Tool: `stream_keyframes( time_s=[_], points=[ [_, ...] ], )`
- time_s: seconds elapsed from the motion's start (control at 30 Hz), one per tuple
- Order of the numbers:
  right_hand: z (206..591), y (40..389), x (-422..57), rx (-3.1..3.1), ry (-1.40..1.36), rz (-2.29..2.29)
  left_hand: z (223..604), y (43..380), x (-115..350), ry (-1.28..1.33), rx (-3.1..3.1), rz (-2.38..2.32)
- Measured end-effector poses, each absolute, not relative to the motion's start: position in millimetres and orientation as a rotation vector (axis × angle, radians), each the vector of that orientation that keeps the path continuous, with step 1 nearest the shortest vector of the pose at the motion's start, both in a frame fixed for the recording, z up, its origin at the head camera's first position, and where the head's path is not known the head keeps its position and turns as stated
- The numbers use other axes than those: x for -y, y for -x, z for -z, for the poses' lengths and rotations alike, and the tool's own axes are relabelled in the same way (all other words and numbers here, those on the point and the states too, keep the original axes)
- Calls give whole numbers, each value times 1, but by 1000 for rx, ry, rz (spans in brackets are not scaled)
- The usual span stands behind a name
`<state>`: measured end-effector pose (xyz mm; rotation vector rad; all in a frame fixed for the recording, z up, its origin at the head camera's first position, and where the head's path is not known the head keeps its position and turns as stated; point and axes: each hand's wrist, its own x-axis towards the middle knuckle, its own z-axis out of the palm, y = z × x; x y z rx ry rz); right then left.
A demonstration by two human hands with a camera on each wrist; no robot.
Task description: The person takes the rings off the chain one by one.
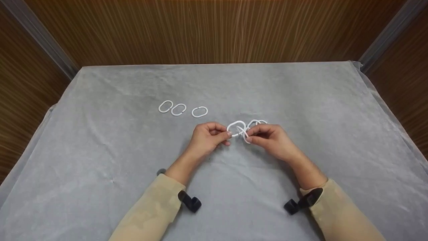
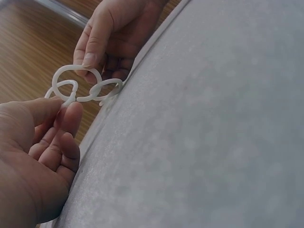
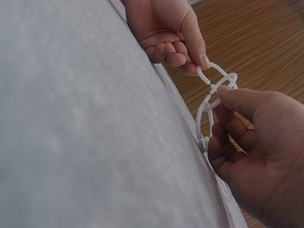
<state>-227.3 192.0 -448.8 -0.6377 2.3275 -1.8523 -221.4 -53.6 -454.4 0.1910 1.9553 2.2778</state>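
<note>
My left hand (image 1: 205,139) pinches a white oval plastic ring (image 1: 238,122) between thumb and fingertips. A small gap breaks this ring's lower side in the head view. Close by on the right, my right hand (image 1: 272,139) pinches a second white ring (image 1: 244,135), which crosses the left one; the two look linked. More white rings (image 1: 255,120) trail from the right hand's ring, partly hidden behind its fingers. In the right wrist view, a linked ring (image 3: 198,121) hangs below the right thumb and fingers, near the grey cloth.
Three loose white rings lie on the grey cloth (image 1: 100,150) beyond the left hand: a left one (image 1: 160,108), a middle one (image 1: 176,115) close beside it, and a right one (image 1: 199,116) apart. Wood-grain panels (image 1: 214,30) stand behind and at both sides.
</note>
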Motion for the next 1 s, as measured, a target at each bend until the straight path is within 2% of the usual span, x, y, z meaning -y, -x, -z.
stream_keyframes(
  time_s=[1.0],
  points=[
    [449, 226, -193, -2283, 696, 1856, 453, 221, 53, -163, -2024, -2221]
  ],
)
